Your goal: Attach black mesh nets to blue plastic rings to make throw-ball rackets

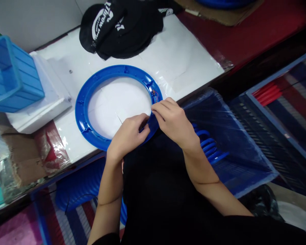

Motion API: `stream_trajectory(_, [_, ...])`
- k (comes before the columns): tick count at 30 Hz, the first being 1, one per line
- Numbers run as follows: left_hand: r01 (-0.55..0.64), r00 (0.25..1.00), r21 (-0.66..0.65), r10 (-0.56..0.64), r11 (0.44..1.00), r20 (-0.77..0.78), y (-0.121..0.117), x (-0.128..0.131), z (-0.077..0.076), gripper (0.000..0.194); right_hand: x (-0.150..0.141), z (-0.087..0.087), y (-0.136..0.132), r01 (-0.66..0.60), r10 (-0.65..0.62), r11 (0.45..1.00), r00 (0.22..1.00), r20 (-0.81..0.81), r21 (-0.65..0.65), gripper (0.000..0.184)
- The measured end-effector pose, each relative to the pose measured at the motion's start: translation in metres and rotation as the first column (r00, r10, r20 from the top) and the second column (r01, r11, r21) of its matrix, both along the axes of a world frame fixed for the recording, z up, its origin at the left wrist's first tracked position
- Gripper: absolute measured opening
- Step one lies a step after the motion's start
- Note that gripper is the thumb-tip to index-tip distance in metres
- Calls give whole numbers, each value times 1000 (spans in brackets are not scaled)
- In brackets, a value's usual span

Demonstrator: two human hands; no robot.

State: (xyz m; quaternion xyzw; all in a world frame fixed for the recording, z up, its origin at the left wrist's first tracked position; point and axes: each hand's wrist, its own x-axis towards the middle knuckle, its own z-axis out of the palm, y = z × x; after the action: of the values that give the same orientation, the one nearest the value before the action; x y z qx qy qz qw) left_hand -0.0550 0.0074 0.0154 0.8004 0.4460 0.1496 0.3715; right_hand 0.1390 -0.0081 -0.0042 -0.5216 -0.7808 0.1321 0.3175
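Note:
A blue plastic ring (83, 107) lies on the white worktop with its ribbed, hollow side facing up, its near right part reaching the table edge. Small wired electronic parts (155, 94) sit in its channel at the right. My left hand (130, 134) is curled over the near right rim, thumb and fingers closed on it. My right hand (172, 120) is at the right rim just below the wired parts, thumb and forefinger pinched together. What those fingertips hold, if anything, is hidden.
Black fabric pieces with white print (122, 30) lie behind the ring. At left a light-blue bin (22, 75) stands on white foam (51, 109). A blue crate (239, 153) holding several blue rings (209, 144) stands right, below the table. More blue rings (76, 190) are underneath.

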Motion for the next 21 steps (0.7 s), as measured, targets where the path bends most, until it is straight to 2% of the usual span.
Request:
stream_trajectory(3, [27,1000,-38,-28,999,-6,0,0,8,17,-5,-1,-5,12,-13,1000,999,49,18,30])
stream_trajectory(8, [-110,980,44,116,993,-161,-5,27,9,21,-9,-5,-16,38,-40,998,999,36,50,31])
stream_trajectory(11, [-127,962,89,145,988,-233,-6,36,5,22,-1,-4,-22,-5,7,997,999,-35,74,30])
stream_trajectory(14, [-107,978,69,118,992,-173,-7,27,2,19,13,2,-25,-52,59,997,988,-141,48,23])
stream_trajectory(17, [-97,991,16,98,995,-87,-7,13,0,17,20,8,-23,-46,51,999,973,-226,26,17])
stream_trajectory(21, [-104,994,-25,103,994,-28,-9,6,-3,21,14,5,-11,24,-5,995,981,-195,93,19])
